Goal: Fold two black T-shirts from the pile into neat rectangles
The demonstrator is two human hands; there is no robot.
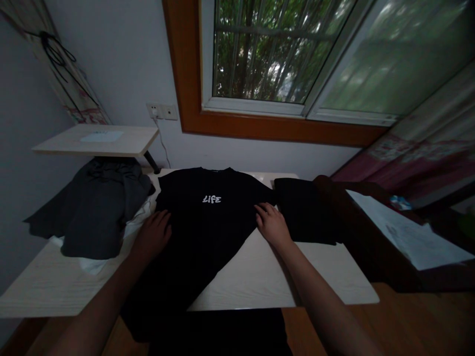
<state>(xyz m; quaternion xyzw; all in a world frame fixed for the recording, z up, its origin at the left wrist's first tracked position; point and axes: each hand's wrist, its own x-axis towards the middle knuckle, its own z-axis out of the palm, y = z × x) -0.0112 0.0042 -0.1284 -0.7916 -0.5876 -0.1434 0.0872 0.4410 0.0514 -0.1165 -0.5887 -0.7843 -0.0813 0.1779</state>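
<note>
A black T-shirt (200, 232) with small white lettering on its chest lies spread on the pale table (252, 277), collar toward the wall. Its lower part hangs over the front edge. My left hand (154, 235) rests at the shirt's left side, fingers stretched onto the cloth. At the opposite side, below the sleeve, my right hand (272, 225) touches the shirt's edge with its fingers apart. Just beyond that hand is a folded black garment (306, 210).
Dark grey clothing (100, 202) is heaped at the left over some white cloth (92, 266). A small raised shelf (129, 141) stands above it. On the right, a white sheet (401, 230) lies on dark furniture. A window (282, 54) is in the wall behind.
</note>
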